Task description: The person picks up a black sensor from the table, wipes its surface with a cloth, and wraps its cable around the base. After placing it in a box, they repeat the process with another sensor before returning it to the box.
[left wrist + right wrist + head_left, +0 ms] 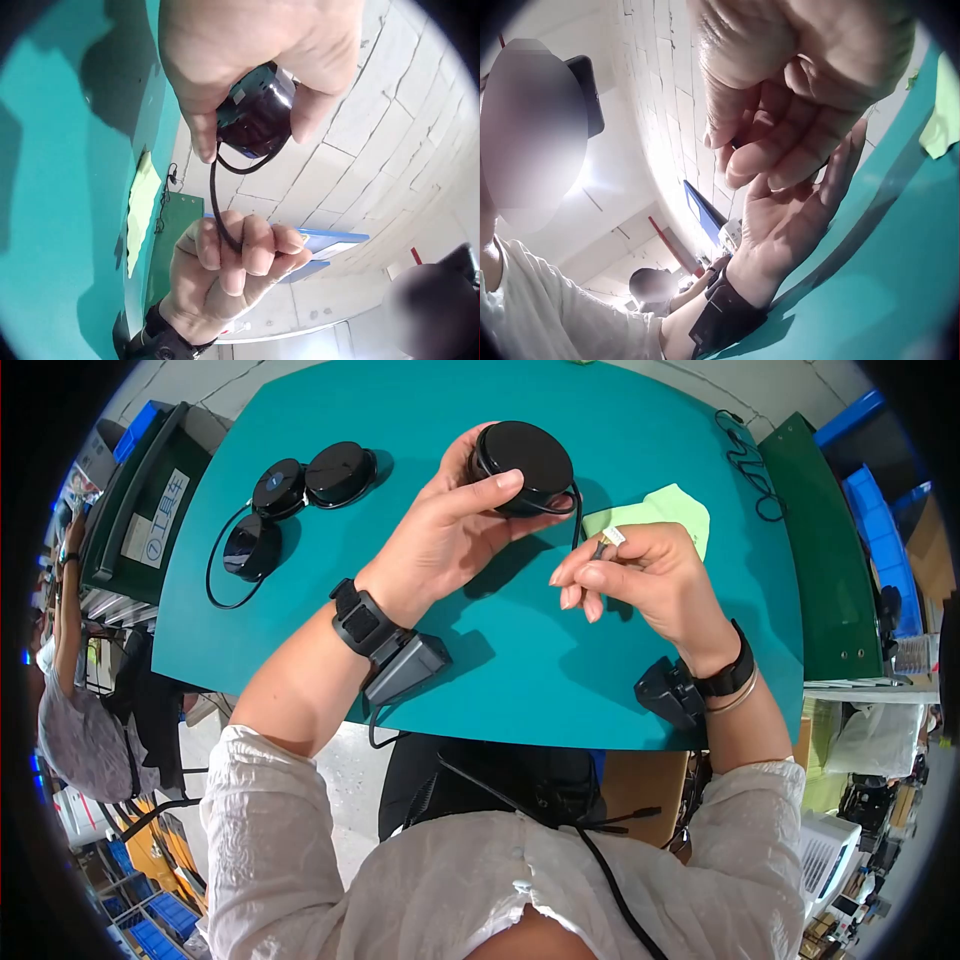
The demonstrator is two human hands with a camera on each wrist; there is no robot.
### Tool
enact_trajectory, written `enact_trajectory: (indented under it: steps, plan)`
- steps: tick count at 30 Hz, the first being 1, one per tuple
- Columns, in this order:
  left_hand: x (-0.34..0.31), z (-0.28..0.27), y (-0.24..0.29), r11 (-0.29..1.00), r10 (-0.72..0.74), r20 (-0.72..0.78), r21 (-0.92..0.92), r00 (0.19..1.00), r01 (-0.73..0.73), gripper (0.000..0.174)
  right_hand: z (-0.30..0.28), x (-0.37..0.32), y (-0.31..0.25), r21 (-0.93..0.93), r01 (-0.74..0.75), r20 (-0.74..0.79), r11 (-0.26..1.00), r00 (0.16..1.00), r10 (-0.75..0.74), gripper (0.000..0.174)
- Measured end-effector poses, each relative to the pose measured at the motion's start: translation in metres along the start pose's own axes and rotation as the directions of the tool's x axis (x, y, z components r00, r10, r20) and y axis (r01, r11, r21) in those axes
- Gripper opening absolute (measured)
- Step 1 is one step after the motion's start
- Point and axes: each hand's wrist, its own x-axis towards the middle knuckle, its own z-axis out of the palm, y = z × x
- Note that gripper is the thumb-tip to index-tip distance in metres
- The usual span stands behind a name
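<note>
our shirt (430,880) nearest | left hand (445,532) grips disc (533,457), likely stiff, slick: hold by rim | right hand (655,578) pinches cable (213,187) near plug (613,535), probably fragile: we'd hold its housing

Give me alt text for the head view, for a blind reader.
A person's left-hand grip holds a round black device over a teal table, while the right-hand grip pinches its cable near a white connector. Three other black devices and a pale green cloth lie nearby.
</note>
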Motion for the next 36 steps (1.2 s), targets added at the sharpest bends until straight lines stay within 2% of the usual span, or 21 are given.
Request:
enact_trajectory:
  steps: [3, 5, 6, 8, 12, 14, 20, 26, 30, 32, 33, 35, 36]
  plan:
    - [0.0, 0.0, 0.001, 1.0, -0.002, 0.005, -0.011, 1.0, 0.002, 0.054, 0.001, -0.001, -0.003, -0.044, 0.021, 0.01, 0.999, 1.0, -0.02, 0.012]
    - [0.002, 0.001, 0.001, 0.997, 0.013, 0.031, -0.082, 0.999, -0.01, 0.059, 0.004, -0.004, -0.007, -0.417, 0.112, 0.061, 0.902, 0.994, -0.096, 0.01]
    - [0.003, -0.001, 0.0, 0.996, 0.013, 0.027, -0.084, 1.0, -0.011, 0.059, 0.006, -0.003, -0.005, -0.415, 0.111, 0.064, 0.903, 0.994, -0.093, 0.01]
    - [0.005, -0.005, -0.003, 0.992, 0.039, -0.007, -0.118, 0.999, -0.04, 0.057, 0.01, -0.003, 0.003, -0.63, 0.365, 0.165, 0.686, 0.925, -0.342, 0.011]
    - [0.006, -0.006, -0.006, 0.991, 0.04, -0.007, -0.129, 0.999, -0.041, 0.055, 0.009, -0.002, 0.007, -0.661, 0.38, 0.189, 0.647, 0.919, -0.347, 0.015]
    - [0.005, -0.004, -0.006, 0.995, 0.072, -0.039, -0.064, 0.997, -0.075, 0.04, 0.008, -0.002, 0.007, -0.669, 0.392, 0.206, 0.631, 0.914, -0.349, 0.016]
    - [0.005, -0.005, -0.005, 0.996, 0.068, -0.011, -0.057, 0.998, -0.069, 0.039, 0.01, -0.001, 0.009, -0.679, 0.443, 0.23, 0.586, 0.886, -0.403, 0.01]
    - [0.005, -0.005, -0.005, 0.996, 0.065, -0.019, -0.059, 0.998, -0.066, 0.038, 0.008, -0.001, 0.008, -0.68, 0.455, 0.27, 0.575, 0.884, -0.381, 0.015]
    - [0.005, -0.007, -0.006, 0.996, 0.055, -0.02, -0.064, 0.998, -0.056, 0.038, 0.007, -0.001, 0.006, -0.68, 0.436, 0.263, 0.589, 0.895, -0.359, 0.012]
    - [0.005, -0.008, -0.005, 0.989, -0.005, -0.031, -0.149, 1.0, 0.001, 0.054, 0.007, -0.001, 0.004, -0.618, 0.375, 0.188, 0.691, 0.924, -0.333, 0.01]
    - [0.005, -0.007, -0.004, 0.989, -0.002, -0.026, -0.145, 1.0, -0.002, 0.054, 0.007, -0.001, 0.003, -0.62, 0.378, 0.188, 0.687, 0.922, -0.338, 0.01]
    - [0.004, -0.003, -0.002, 0.994, -0.016, -0.038, -0.111, 0.999, 0.012, 0.058, 0.006, -0.001, 0.004, -0.48, 0.292, 0.135, 0.827, 0.956, -0.259, 0.012]
    - [0.004, -0.002, -0.001, 0.994, -0.014, -0.034, -0.108, 0.999, 0.01, 0.058, 0.004, -0.001, 0.005, -0.482, 0.295, 0.135, 0.825, 0.955, -0.263, 0.012]
